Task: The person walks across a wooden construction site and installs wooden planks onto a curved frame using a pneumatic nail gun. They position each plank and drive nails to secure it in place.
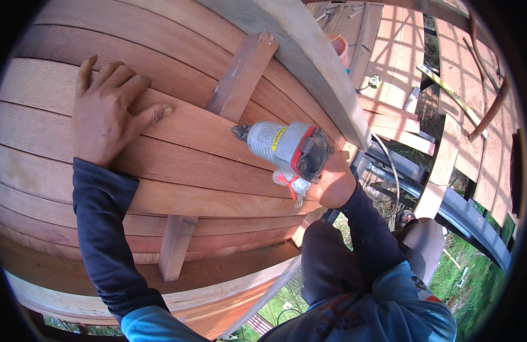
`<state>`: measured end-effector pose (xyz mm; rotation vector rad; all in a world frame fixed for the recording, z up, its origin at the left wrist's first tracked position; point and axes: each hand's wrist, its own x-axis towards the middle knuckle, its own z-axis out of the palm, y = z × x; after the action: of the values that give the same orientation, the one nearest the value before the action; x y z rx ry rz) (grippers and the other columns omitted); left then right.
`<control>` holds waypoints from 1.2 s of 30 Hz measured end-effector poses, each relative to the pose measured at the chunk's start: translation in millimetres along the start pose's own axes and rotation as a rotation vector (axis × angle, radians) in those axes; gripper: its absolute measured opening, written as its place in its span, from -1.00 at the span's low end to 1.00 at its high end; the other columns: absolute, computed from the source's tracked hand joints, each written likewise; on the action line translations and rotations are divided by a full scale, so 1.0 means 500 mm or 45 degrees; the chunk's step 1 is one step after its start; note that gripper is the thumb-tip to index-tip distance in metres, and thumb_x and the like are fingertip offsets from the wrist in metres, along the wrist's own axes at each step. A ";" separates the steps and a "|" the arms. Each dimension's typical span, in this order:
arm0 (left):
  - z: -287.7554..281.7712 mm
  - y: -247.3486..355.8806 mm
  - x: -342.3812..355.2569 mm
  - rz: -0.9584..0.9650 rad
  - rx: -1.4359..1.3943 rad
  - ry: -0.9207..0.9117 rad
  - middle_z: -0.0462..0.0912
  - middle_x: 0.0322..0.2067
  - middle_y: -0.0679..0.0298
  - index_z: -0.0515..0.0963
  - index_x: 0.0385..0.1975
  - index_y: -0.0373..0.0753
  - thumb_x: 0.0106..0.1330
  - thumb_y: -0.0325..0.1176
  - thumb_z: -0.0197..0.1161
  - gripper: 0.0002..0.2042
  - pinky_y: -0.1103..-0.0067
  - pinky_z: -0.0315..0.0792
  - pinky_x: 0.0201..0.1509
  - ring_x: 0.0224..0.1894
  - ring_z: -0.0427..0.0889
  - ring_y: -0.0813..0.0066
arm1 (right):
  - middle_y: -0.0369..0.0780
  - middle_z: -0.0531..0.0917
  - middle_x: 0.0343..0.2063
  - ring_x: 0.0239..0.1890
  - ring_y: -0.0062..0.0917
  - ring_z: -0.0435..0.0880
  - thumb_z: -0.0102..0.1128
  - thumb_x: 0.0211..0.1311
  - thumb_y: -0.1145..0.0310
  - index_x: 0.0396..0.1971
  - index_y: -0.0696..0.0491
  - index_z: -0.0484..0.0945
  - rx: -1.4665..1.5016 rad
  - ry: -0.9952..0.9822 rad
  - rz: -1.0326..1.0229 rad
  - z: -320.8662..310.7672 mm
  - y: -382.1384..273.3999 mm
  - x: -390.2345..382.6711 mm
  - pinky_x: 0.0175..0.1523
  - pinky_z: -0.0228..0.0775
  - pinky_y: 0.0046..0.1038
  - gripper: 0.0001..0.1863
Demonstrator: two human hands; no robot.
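Observation:
A silver pneumatic nail gun [275, 145] with a red rim and yellow label lies angled over curved wooden planking [189, 165], at the middle of the view. My right hand [336, 185] grips it from behind, its fingers mostly hidden by the tool, near a plastic-wrapped part with red strands. My left hand [112, 114] rests open on the planks at the left, fingers spread and slightly bent over a board's upper edge. Two short wooden blocks cross the planking, one above the tool [238, 77] and one below it [178, 242].
A thick curved beam [298, 40] borders the planking. At right are loose boards [400, 131], a pink bucket [339, 48], a tape measure [375, 81], a level [449, 94], a hose and dark metal framing [469, 222] with gaps down to grass. My bent legs are at lower right.

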<state>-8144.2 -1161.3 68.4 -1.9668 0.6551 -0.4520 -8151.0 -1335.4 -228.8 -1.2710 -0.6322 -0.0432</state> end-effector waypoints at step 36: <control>0.500 0.859 0.081 0.521 -0.527 -1.091 0.61 -0.11 0.22 0.57 -0.17 -0.22 0.27 -0.29 -0.02 -0.73 0.41 0.55 -0.20 -0.07 0.61 0.38 | -0.37 0.44 -0.72 -0.76 -0.68 0.35 0.35 0.05 0.33 -0.43 0.11 0.57 0.577 0.902 1.190 -0.164 0.632 -0.418 -0.66 0.14 -0.55 -0.81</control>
<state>-8080.7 -1176.3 -425.9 -2.0713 0.5764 0.8018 -8174.0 -1372.9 -613.9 -0.9115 0.5648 0.3877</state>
